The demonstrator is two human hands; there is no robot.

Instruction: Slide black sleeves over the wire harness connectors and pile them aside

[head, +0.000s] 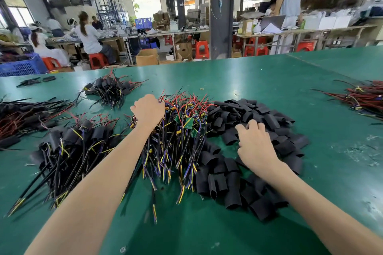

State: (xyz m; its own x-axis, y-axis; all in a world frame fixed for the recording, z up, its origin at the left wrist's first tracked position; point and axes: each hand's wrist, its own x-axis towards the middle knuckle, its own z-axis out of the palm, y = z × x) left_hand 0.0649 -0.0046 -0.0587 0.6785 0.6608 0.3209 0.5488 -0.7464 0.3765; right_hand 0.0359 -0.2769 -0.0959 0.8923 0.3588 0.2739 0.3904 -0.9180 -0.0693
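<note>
At bench centre, left hand [148, 109] is a closed fist dug into the connector end of the loose harnesses [178, 141], knuckles up, fingertips hidden. Reads as gripping wires there; how many, can't tell. Right hand [256, 143] is palm-down on the black sleeves [223, 176], fingers bent, tips among them. Can't tell if one is pinched.

Why it's laid out so: harness pile and sleeve pile touch, one under each hand, so each hand picks its own part and they meet in the middle. Harnesses lie fanned, red leads and small green boards [187, 123] at the far end, yellow/blue tails toward the person. Left hand takes them at the end that gets the sleeve. Judgement: pick step, nothing mated yet.

Done work sits left: sleeved harnesses [70, 145] just beside the left forearm, a second sleeved heap [109, 91] farther back. A longer black-and-red bundle [24, 114] runs off the left edge of view. Red-lead bundle [362, 97] lies well apart on the right.

Room: green bench [269, 72] shows open surface beyond both piles and between the forearms near the person; that's the working gap. A leftward drop path crosses the tails of the near sleeved heap, so snag risk there. Past the sleeves on the right it's open surface with pale scraps [360, 151]. Far bench edge is well away from all piles.
</note>
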